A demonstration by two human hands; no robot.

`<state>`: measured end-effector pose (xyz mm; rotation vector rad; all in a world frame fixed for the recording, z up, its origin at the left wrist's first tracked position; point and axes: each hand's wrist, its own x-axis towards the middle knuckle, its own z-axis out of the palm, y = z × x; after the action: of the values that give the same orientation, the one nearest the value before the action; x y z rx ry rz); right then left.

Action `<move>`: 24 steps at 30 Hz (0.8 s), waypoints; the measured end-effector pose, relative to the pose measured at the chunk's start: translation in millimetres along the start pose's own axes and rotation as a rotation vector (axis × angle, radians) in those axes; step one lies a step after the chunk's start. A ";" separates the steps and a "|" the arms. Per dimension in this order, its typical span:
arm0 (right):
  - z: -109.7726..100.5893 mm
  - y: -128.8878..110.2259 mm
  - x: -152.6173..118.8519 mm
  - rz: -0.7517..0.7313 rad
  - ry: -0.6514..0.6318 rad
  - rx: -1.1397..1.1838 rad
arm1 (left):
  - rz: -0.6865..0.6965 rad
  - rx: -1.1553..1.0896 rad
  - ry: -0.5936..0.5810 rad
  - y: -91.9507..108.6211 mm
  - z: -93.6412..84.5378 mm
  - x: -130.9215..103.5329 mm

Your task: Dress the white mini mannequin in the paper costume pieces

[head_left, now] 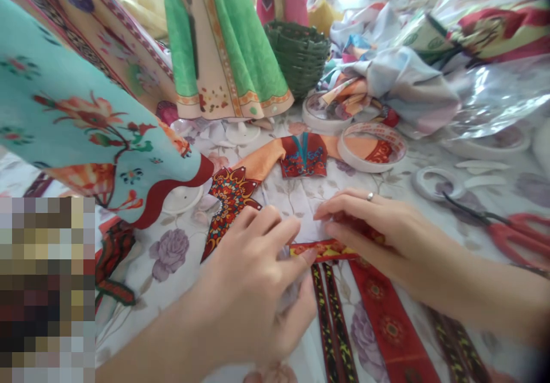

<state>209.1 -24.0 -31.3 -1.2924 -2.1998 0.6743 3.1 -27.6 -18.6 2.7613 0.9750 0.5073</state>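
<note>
A narrow red and yellow fabric strip (324, 250) lies crosswise on the flowered tablecloth between my hands. My left hand (262, 274) rests with bent, parted fingers, one fingertip on the strip and the thumb apart below it. My right hand (382, 234), with a ring on one finger, reaches over the strip's right end, its fingers spread from the thumb. Dark red cloth partly shows beneath it. Just beyond is a small red doll top (304, 157) with orange sleeves. A patterned pointed collar piece (234, 200) lies beside my left hand. Below the strip run dark patterned ribbons (329, 314) and a wide red band (391, 326).
Tape rolls (373, 165) stand behind my right hand; red-handled scissors (522, 237) lie at the right. A pale blue flowered garment (86, 114) hangs at left, near a green doll skirt (227, 45). Farther back are a green woven basket (298, 59) and heaped fabric (399, 79).
</note>
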 end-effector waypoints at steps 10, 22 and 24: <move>-20.4 9.4 7.8 -0.041 -0.071 -0.242 | -0.236 -0.200 -0.033 -0.8 2.7 7.3; -57.3 38.3 -17.5 -0.049 -0.182 -0.298 | -0.482 -0.333 -0.036 7.5 -7.0 15.5; -57.7 40.6 -17.9 -0.049 -0.198 -0.312 | -0.430 -0.294 -0.041 6.5 -2.2 18.0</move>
<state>279.5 -13.2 -16.6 -1.3638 -2.5691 0.4699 19.2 -21.1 -10.0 2.2117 1.3171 0.4748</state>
